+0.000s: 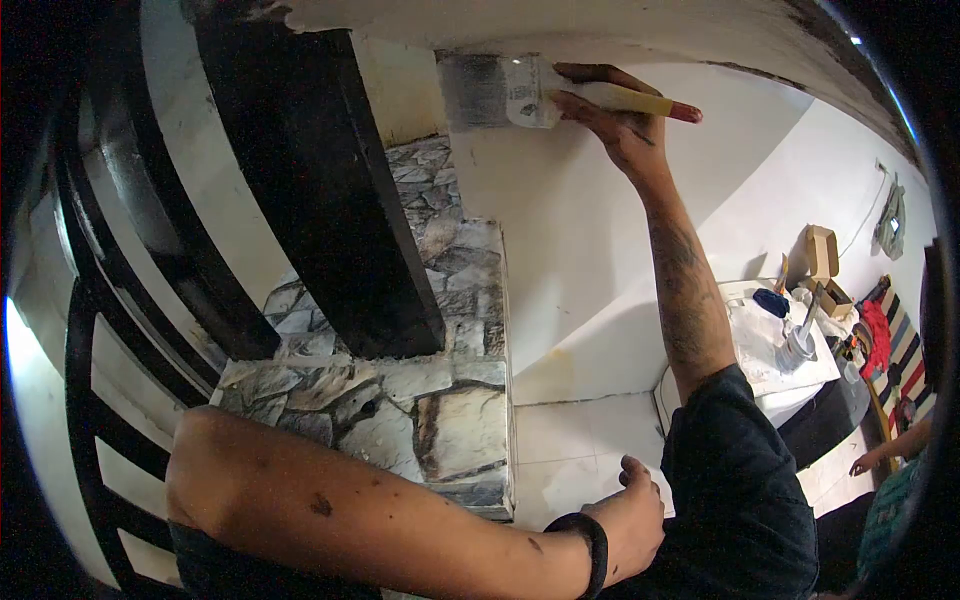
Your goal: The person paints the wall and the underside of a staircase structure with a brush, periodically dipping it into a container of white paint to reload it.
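Note:
My right hand (625, 125), at the end of a raised arm, is closed around a wide flat paintbrush (530, 92). Its yellowish handle ends in a red tip, and its grey, paint-smeared bristles lie against the white wall (590, 230) beside the wall's left edge, close under the ceiling. My left arm is bent across the bottom of the view, with a black band (582, 540) on the wrist. The left hand (630, 520) is curled in front of dark cloth, thumb upward; whatever its fingers hold, if anything, is hidden.
A thick black post (330, 200) stands on a stone-patterned ledge (400, 410), left of the wall. Black railings (130, 400) curve along the left. At right, a white-topped surface (770, 340) carries a container, cloth and boxes (822, 252). Another person's hand (862, 464) shows at far right.

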The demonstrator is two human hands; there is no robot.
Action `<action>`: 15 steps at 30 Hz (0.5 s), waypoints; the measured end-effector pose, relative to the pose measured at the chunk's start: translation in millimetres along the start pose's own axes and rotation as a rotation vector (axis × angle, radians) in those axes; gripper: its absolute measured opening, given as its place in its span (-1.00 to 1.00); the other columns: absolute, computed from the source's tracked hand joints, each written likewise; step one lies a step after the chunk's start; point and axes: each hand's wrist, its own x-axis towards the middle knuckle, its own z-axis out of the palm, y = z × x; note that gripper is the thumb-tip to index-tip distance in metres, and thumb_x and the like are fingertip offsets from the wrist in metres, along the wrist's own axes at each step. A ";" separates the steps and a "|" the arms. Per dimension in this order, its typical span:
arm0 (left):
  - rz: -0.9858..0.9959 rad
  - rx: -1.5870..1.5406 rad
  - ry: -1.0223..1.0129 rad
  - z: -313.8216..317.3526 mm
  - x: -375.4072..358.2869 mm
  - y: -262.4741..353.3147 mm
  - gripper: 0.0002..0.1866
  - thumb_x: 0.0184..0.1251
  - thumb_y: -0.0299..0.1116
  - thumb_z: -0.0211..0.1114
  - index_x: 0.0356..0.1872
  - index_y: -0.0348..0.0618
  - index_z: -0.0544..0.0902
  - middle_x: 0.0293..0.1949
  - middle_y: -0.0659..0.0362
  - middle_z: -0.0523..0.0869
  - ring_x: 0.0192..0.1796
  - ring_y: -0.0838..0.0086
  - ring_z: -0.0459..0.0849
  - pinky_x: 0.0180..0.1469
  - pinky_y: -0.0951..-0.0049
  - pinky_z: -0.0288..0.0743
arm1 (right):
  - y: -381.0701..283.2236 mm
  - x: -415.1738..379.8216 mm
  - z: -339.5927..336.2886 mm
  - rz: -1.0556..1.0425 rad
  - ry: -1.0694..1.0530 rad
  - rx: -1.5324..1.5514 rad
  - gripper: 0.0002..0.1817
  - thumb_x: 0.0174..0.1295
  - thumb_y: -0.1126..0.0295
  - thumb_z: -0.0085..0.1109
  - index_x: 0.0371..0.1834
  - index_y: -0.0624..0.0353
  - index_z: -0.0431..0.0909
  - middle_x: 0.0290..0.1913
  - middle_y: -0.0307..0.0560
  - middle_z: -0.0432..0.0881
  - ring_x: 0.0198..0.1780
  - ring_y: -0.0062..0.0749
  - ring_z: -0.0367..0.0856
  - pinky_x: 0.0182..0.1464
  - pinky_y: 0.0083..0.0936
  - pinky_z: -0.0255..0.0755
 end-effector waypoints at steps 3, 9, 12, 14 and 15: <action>0.007 -0.009 -0.007 1.4 2.7 0.9 -0.57 0.38 -0.21 0.02 0.12 -0.26 0.59 -0.05 -0.07 0.67 0.01 0.03 0.63 0.11 -0.23 0.40 | -5.6 -3.8 -6.7 0.019 0.028 -0.067 -0.66 0.12 0.48 0.43 -0.02 0.30 0.67 -0.08 0.00 0.72 -0.09 -0.41 0.69 -0.01 -0.50 0.61; 0.009 -0.032 -0.013 1.9 3.5 -0.8 -0.56 0.37 -0.21 0.04 0.12 -0.28 0.59 -0.06 -0.08 0.67 0.00 0.04 0.63 0.09 -0.23 0.40 | -19.6 -8.1 17.6 -0.003 -0.003 -0.001 -0.66 0.12 0.48 0.44 -0.02 0.30 0.67 -0.10 -0.04 0.73 -0.09 -0.43 0.68 0.00 -0.52 0.60; 0.004 -0.018 -0.006 2.2 2.8 -0.6 -0.56 0.36 -0.21 0.05 0.12 -0.27 0.59 -0.06 -0.08 0.67 -0.01 0.04 0.63 0.10 -0.23 0.40 | -14.2 -2.6 24.4 -0.067 0.003 -0.027 -0.68 0.14 0.50 0.42 -0.02 0.29 0.67 -0.10 -0.04 0.73 -0.13 -0.43 0.69 -0.04 -0.53 0.62; 0.011 -0.016 0.008 1.4 0.2 -1.3 -0.56 0.36 -0.21 0.05 0.12 -0.27 0.59 -0.06 -0.08 0.67 0.00 0.04 0.63 0.10 -0.24 0.40 | -9.0 -2.8 15.4 -0.029 0.041 -0.004 -0.68 0.13 0.50 0.42 -0.03 0.30 0.67 -0.13 -0.03 0.73 -0.17 -0.43 0.70 -0.09 -0.55 0.63; 0.014 -0.016 0.016 1.1 -0.6 -1.7 -0.56 0.36 -0.21 0.05 0.12 -0.26 0.59 -0.06 -0.08 0.67 0.00 0.04 0.63 0.09 -0.24 0.40 | -6.7 -3.3 11.1 -0.011 0.058 0.008 -0.69 0.13 0.50 0.41 -0.03 0.31 0.67 -0.14 -0.03 0.74 -0.19 -0.42 0.71 -0.11 -0.55 0.64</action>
